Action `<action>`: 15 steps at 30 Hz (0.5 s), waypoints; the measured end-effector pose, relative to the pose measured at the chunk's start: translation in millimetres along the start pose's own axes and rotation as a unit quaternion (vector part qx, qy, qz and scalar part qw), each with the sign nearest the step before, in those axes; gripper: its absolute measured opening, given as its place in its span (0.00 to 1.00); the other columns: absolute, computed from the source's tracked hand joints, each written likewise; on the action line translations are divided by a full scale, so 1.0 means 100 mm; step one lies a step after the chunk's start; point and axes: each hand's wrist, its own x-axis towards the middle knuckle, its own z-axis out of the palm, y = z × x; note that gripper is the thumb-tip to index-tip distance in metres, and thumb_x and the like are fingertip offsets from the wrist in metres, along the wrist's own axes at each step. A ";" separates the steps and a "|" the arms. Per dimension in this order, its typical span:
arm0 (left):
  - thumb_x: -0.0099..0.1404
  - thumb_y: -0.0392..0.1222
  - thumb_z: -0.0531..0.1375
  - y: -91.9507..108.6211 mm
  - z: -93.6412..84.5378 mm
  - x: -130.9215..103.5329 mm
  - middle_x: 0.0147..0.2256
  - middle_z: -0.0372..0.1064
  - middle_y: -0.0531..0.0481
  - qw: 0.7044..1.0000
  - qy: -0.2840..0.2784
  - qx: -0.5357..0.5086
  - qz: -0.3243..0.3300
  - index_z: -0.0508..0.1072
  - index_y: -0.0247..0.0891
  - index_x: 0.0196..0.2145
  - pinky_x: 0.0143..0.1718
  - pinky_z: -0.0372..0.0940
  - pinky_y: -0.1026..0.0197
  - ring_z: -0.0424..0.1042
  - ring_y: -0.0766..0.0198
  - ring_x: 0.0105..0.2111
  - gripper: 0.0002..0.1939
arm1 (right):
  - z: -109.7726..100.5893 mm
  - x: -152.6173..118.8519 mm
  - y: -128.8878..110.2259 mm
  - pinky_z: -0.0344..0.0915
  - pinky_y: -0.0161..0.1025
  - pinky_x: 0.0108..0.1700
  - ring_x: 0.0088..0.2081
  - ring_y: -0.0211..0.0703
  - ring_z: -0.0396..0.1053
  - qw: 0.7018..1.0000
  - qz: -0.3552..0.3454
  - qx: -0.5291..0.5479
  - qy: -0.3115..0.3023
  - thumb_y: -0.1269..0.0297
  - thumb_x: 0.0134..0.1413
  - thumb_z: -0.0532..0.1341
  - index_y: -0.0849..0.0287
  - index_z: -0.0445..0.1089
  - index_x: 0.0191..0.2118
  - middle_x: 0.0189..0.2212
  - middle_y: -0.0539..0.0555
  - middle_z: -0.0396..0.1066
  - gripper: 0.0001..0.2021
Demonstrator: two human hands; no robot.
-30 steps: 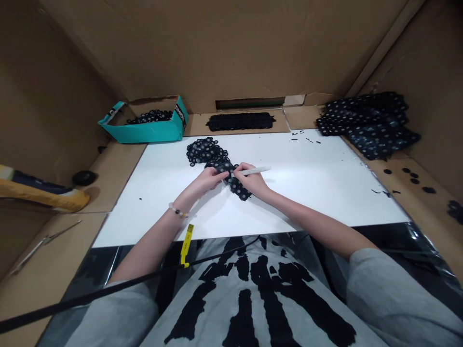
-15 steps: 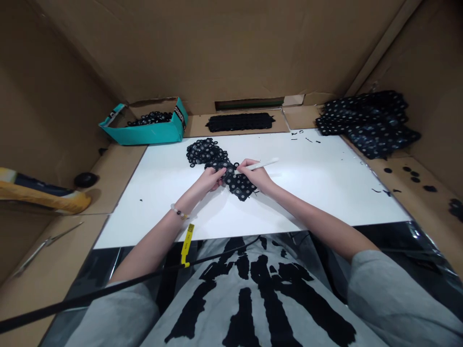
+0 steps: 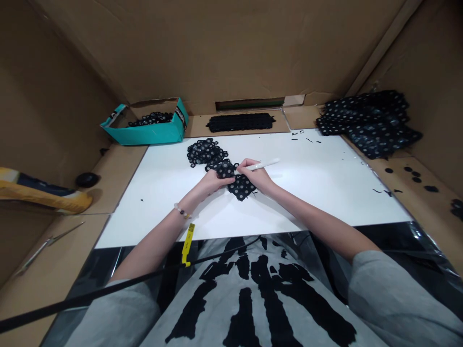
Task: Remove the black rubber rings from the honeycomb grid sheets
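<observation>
A piece of black fabric with pale dots (image 3: 241, 188) lies on the white board, its near end forming a corner. My left hand (image 3: 216, 182) is closed on its left edge, thumb on top, fingers partly hidden beneath. Between the fingers and thumb of my right hand (image 3: 258, 177) is a slim white pen-shaped tool (image 3: 268, 163); its rear end points up to the right and its tip meets the fabric close to my left thumb. Just beyond my left hand sits a heap of small black dotted pieces (image 3: 204, 151), close to the fabric.
Small dark pieces fill a teal box (image 3: 152, 135) at the back left. Stacked black trim (image 3: 240, 122) lies behind the white board (image 3: 318, 188). Dotted black cloth (image 3: 365, 120) is bunched at the back right. Scissors (image 3: 50, 241) and a yellow-and-dark tube (image 3: 43, 190) are at left.
My left hand has shifted slightly right along the fabric, thumb now lower and nearer the tool. The fabric's middle has bunched up. My right hand has barely moved.
</observation>
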 end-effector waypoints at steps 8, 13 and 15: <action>0.55 0.50 0.70 -0.12 -0.08 0.07 0.18 0.54 0.57 0.996 -0.002 -0.074 -0.041 0.59 0.38 0.21 0.17 0.39 0.64 0.48 0.75 0.16 0.23 | -0.06 0.01 -0.06 0.61 0.46 0.56 0.49 0.49 0.72 0.999 0.036 0.022 0.033 0.63 0.45 0.61 0.56 0.70 0.23 0.42 0.54 0.77 0.05; 0.54 0.50 0.71 -0.16 -0.09 0.10 0.19 0.54 0.56 0.994 0.008 -0.097 -0.050 0.59 0.38 0.22 0.17 0.39 0.64 0.49 0.75 0.16 0.24 | -0.03 0.00 -0.01 0.63 0.44 0.52 0.45 0.47 0.73 0.999 0.034 0.019 0.025 0.61 0.46 0.61 0.56 0.70 0.24 0.40 0.53 0.78 0.06; 0.53 0.49 0.71 -0.14 -0.07 0.09 0.19 0.55 0.56 0.993 0.011 -0.101 -0.052 0.60 0.38 0.22 0.17 0.39 0.65 0.50 0.75 0.17 0.23 | -0.01 0.00 0.02 0.64 0.43 0.51 0.43 0.46 0.73 0.999 0.026 0.016 0.026 0.60 0.47 0.61 0.56 0.70 0.24 0.38 0.52 0.78 0.07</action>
